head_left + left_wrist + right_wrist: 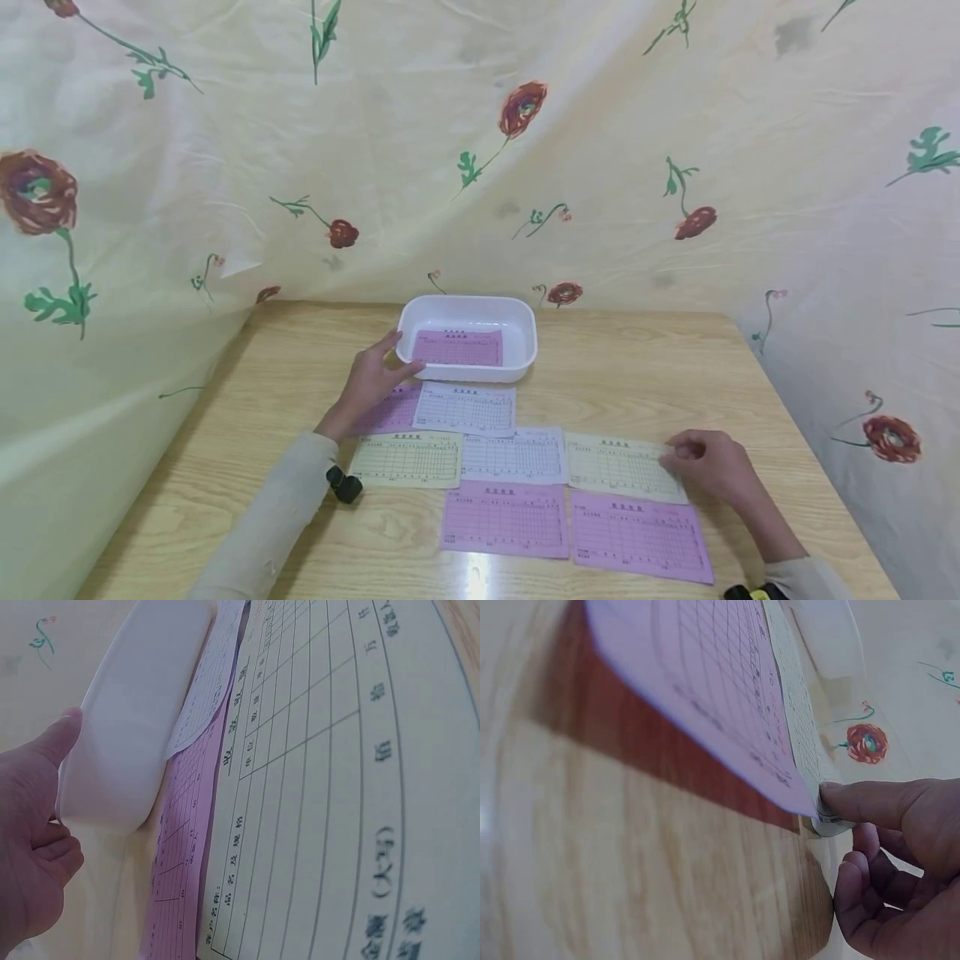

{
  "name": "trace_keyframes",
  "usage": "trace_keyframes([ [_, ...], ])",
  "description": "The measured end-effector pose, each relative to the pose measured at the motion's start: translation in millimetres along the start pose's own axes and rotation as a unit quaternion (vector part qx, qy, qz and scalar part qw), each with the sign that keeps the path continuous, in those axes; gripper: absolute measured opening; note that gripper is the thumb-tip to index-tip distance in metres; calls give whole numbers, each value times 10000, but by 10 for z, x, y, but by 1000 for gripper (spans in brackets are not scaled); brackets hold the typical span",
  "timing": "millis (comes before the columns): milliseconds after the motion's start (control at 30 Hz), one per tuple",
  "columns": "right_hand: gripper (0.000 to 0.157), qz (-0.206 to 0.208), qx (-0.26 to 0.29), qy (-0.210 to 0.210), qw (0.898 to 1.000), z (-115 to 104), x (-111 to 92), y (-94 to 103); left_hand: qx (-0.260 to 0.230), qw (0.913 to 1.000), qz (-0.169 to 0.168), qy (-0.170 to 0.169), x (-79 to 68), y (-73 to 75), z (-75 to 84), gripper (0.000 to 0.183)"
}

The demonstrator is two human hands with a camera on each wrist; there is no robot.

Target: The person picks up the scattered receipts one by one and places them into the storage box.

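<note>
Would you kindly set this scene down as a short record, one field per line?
Left hand: holds the left end of the white tray
Right hand: pinches the right edge of a yellow slip
In tray: at least one pink slip; exact number unclear
Outside tray: three pink, two white, two yellow slips, counting the pinched one
Surface: wooden table
Backdrop: flowered cloth

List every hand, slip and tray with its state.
White tray: upright, uncovered.
Pink paper: in the tray.
Left hand: holding the tray's left end.
Right yellow slip: pinched at its right end.
Right hand: pinching that slip.
Left yellow slip: face up.
Upper white slip: overlapping the rear pink slip.
Rear pink slip: partly covered.
Lower white slip: face up.
Front left pink slip: face up.
Front right pink slip: one edge raised.
</note>
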State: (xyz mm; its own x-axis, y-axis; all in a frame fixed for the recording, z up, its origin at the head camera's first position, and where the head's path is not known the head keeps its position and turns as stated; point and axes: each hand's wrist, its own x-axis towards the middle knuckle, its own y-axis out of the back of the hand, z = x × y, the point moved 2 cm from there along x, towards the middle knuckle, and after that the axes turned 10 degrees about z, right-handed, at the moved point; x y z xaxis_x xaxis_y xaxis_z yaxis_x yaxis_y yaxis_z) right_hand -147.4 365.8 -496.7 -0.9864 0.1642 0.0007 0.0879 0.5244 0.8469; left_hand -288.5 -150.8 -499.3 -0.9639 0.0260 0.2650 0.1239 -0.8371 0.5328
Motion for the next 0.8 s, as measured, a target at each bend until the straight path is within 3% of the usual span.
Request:
trace_keyframes([
  [267,12,208,77,97,9997,13,-11,29,-44,10000,16,12,-10,-4,-9,88],
  [533,31,364,256,10,9990,53,28,142,72,10000,6,8,-4,0,-8,87],
  [800,45,430,795,-151,9958,81,41,307,-48,10000,7,-21,3,0,-15,88],
])
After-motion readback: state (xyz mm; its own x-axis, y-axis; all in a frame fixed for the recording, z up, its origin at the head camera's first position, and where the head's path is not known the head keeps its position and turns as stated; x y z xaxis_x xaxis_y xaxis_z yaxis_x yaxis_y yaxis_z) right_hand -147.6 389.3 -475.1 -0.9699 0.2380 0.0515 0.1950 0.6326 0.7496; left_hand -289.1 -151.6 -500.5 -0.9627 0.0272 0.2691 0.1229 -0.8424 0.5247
